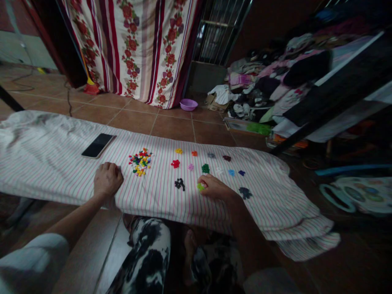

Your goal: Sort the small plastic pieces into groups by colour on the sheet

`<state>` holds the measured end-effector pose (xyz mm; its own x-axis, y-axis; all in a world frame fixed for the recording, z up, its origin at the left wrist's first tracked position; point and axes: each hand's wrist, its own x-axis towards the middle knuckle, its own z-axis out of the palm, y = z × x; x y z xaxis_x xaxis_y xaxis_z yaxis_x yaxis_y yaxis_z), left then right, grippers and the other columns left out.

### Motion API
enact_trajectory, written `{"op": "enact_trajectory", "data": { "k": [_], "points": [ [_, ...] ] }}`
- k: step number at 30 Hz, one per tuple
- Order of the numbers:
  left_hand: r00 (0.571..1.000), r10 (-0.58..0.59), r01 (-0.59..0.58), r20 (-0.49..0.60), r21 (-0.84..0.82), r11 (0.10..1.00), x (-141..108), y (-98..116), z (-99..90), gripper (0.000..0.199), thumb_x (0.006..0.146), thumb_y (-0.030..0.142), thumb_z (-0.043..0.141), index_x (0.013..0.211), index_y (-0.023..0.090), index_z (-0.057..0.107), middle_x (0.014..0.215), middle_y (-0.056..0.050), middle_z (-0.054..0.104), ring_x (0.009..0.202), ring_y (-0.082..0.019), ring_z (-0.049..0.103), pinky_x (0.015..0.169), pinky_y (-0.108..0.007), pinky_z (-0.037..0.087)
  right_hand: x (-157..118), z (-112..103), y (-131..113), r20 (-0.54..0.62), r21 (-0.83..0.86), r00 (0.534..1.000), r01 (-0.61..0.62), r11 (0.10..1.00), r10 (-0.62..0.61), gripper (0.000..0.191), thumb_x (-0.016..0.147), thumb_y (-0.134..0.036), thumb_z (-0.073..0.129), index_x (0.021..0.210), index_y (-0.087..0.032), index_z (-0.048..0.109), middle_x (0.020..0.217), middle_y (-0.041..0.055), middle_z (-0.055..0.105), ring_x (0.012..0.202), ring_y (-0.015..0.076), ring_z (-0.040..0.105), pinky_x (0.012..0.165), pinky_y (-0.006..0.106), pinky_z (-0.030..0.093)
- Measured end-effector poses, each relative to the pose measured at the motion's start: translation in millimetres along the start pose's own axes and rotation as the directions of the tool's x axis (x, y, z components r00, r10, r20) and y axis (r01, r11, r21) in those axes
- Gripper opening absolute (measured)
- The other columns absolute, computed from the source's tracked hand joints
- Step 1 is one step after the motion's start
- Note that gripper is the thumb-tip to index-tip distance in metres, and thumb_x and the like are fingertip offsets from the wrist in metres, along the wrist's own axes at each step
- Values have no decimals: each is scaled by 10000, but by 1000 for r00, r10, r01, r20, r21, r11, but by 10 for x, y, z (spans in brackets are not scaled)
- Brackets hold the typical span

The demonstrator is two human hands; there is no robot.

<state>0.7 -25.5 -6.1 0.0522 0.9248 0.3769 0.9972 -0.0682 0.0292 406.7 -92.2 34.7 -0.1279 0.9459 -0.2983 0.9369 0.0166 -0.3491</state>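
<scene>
My right hand is pinched at a small lime green pile, fingertips touching or just over it; any piece between them is hidden. My left hand rests in a loose fist on the striped cloth, its inside out of sight. Between the hands lies a mixed heap of tiny coloured pieces. Single-colour piles surround the right hand: black, dark green, red, pink, white, light blue and dark grey-blue.
A phone lies beyond my left hand. Yellow, orange, grey, brown and navy piles sit farther back. On the floor are a purple basin and heaped clothes.
</scene>
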Motion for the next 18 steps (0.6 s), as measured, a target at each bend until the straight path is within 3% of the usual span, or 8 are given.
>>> {"op": "enact_trajectory", "data": {
  "k": [11, 18],
  "points": [
    [1000, -8, 8, 9, -15, 1000, 6, -9, 11, 211, 813, 285, 417, 838, 162, 586, 886, -134, 606, 899, -283, 534, 808, -383, 418, 19, -65, -62, 44, 5, 999, 17, 1000, -17, 251, 663, -188, 621, 912, -166, 650, 858, 35, 563, 779, 161, 497, 680, 247, 363],
    [1000, -16, 16, 14, -13, 1000, 3, 16, 2, 205, 840, 268, 413, 848, 161, 588, 901, -127, 604, 921, -275, 531, 815, -378, 419, -1, -226, -128, -4, 74, 1000, 1, 997, -1, 141, 715, -223, 554, 793, -173, 660, 711, 13, 586, 685, 156, 522, 641, 257, 356]
  ]
}}
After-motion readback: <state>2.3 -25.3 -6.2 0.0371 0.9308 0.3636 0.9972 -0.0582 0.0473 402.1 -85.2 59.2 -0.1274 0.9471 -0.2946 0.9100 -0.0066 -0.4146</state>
